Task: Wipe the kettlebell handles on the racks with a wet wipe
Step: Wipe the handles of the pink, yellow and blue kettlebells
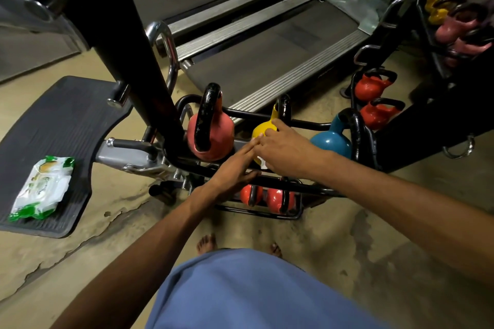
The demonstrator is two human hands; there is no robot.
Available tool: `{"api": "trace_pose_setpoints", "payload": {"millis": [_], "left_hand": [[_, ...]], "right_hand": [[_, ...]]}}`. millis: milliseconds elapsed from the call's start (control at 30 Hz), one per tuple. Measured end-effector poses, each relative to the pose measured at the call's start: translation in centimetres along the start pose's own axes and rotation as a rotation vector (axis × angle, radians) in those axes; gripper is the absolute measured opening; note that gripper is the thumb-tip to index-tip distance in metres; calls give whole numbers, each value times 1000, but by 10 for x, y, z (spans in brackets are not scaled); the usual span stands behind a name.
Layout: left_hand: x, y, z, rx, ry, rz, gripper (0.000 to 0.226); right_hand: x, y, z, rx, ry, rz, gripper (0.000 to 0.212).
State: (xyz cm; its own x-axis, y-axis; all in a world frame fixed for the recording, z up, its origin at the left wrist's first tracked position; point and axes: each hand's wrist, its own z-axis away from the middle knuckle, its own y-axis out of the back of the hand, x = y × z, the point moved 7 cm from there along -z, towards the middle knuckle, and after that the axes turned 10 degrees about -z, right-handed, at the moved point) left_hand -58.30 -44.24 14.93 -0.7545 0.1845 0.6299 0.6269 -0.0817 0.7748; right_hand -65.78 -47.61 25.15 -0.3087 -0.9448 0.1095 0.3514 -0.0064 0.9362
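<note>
Right hand [283,151] lay over the yellow kettlebell [263,129], a white wipe [263,162] tucked under its palm. The black handle [284,107] rose just beyond its fingertips, upright. Left hand [235,171] nearby, flat, fingers open, holding nothing.

Dim room: worn tan floor [374,235], ribbed black mat [61,125], treadmill decks [267,56] behind.
</note>
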Motion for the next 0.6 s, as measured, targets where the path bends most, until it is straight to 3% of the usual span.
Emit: {"api": "trace_pose_setpoints", "payload": {"millis": [100,233,400,500,600], "left_hand": [[-2,0,-1,-3,22,20,64],[1,2,0,-22,44,83,81],[12,14,3,76,77,108,59],[21,17,5,121,90,109,57],[26,18,6,138,127,141,58]], "right_hand": [[-16,2,5,4,118,44,24],[-24,-2,27,-24,239,210,55],[-24,-17,56,111,335,231,15],[0,-25,69,184,183,71,12],[50,-25,87,487,-268,-401,11]]}}
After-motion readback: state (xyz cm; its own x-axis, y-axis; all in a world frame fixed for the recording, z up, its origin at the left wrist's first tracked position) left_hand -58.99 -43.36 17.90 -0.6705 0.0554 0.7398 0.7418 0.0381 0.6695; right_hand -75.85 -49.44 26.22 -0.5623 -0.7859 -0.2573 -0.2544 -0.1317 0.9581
